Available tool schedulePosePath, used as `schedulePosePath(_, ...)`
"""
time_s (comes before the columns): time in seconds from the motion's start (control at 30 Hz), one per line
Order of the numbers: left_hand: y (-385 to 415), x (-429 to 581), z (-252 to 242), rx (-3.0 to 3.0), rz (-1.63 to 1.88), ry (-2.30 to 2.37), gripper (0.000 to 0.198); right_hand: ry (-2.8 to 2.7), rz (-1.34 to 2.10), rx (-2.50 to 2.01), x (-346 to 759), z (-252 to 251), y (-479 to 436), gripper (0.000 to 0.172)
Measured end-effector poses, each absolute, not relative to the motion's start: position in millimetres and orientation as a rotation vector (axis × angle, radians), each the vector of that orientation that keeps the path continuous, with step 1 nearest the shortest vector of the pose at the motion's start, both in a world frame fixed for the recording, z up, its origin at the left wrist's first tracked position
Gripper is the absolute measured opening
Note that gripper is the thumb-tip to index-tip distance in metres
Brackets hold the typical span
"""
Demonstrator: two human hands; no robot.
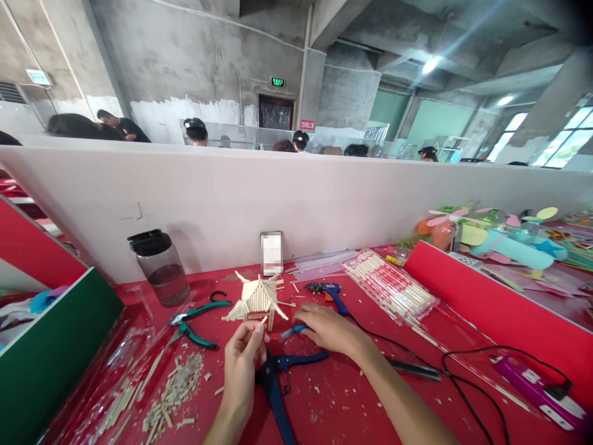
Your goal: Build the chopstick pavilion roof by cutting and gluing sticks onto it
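Between the thumb and fingers of my left hand [241, 349] is a short wooden stick [264, 320]. Just beyond it stands a small pavilion model [258, 296] built of pale sticks, its roof corners upturned. My right hand [322, 326] is to the right of the model, palm down, fingers curled on a slim blue pen-like tool [293, 331]; part of the tool is hidden under the fingers. Below both hands lies a dark blue hand cutter [274, 395] with its handles apart. A blue glue gun [331, 290] rests behind my right hand.
Teal-handled pliers [199, 334], stick offcuts [173, 392] and a water bottle [162, 269] are on the left. A phone [272, 253] leans on the white partition [222, 204]. Packed sticks [391, 284], a black cable [393, 343] and a purple power strip [537, 389] lie right.
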State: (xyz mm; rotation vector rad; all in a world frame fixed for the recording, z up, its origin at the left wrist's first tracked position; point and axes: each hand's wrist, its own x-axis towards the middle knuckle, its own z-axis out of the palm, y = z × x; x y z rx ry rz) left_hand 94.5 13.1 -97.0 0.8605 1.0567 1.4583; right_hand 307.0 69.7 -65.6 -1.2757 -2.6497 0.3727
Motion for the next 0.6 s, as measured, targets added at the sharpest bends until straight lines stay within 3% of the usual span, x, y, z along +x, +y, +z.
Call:
schedulePosePath(0.13,13,94,-97,0.86,1.47,1.037,0.037,-2.513,0.529,-1.208,299,-80,68,0.028)
schedulePosePath(0.27,13,95,-96,0.862,1.486,1.028,0.037,-2.294,0.748,-1.111,294,-96,71,0.008)
schedulePosePath(0.4,13,97,-95,0.852,1.495,1.03,0.035,-2.164,0.829,-1.093,297,-101,76,0.005)
schedulePosePath(0.6,11,99,-93,0.845,1.497,1.026,0.037,-1.818,0.947,-1.04,307,-99,84,0.013)
